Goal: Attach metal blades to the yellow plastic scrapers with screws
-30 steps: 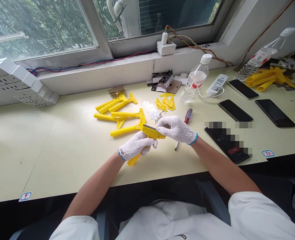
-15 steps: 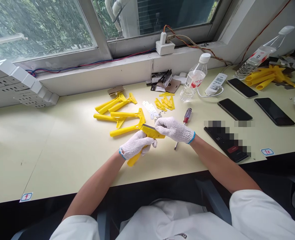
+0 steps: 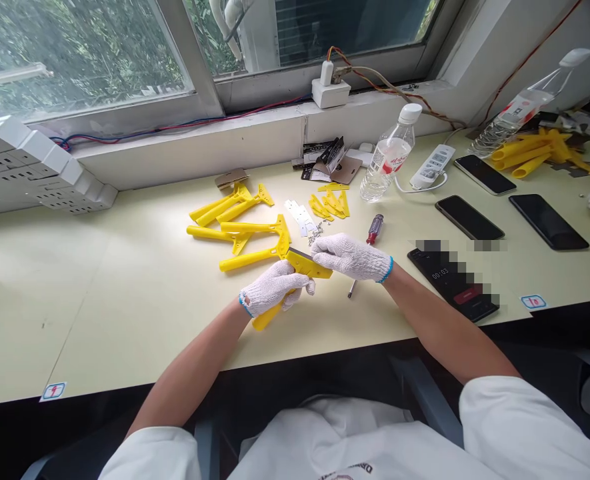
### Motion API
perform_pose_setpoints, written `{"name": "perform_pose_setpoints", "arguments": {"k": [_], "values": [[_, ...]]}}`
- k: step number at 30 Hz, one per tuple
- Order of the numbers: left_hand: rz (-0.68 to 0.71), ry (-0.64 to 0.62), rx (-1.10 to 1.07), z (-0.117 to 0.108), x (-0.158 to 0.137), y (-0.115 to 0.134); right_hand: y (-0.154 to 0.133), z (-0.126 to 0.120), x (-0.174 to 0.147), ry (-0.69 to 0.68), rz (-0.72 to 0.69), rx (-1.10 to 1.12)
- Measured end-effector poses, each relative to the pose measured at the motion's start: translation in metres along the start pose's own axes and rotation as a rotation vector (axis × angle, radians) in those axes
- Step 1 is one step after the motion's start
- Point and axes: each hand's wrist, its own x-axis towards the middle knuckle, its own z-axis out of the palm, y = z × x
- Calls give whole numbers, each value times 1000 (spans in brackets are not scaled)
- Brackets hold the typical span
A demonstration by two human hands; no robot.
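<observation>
My left hand [image 3: 277,288], in a white knit glove, is closed round a yellow scraper [image 3: 307,264] just below its head. The scraper's handle points down to the left, and a dark grey strip runs along the head's upper edge. My right hand [image 3: 349,257], gloved too, has its fingers pinched at the right end of that edge; anything small between the fingertips is hidden. Small screws [image 3: 315,233] lie just beyond the right fingertips, near flat white blades [image 3: 299,217] and small yellow plates [image 3: 332,203]. A screwdriver [image 3: 375,230] lies partly behind my right hand.
Several more yellow scrapers [image 3: 249,260] lie left of my hands. A water bottle [image 3: 387,157], a power strip [image 3: 432,167] and several phones [image 3: 469,218] are to the right. Dark packaging [image 3: 327,160] sits by the sill. White socket boxes [image 3: 45,167] stand at far left.
The scraper's head and my right hand have shifted very slightly to the right. Both hands keep their hold.
</observation>
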Motion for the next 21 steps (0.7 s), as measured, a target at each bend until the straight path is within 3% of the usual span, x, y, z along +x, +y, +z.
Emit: {"name": "perform_pose_setpoints", "arguments": {"k": [21], "values": [[31,35,-64,4,-1,3,4,6,1,-18,7,342]]}}
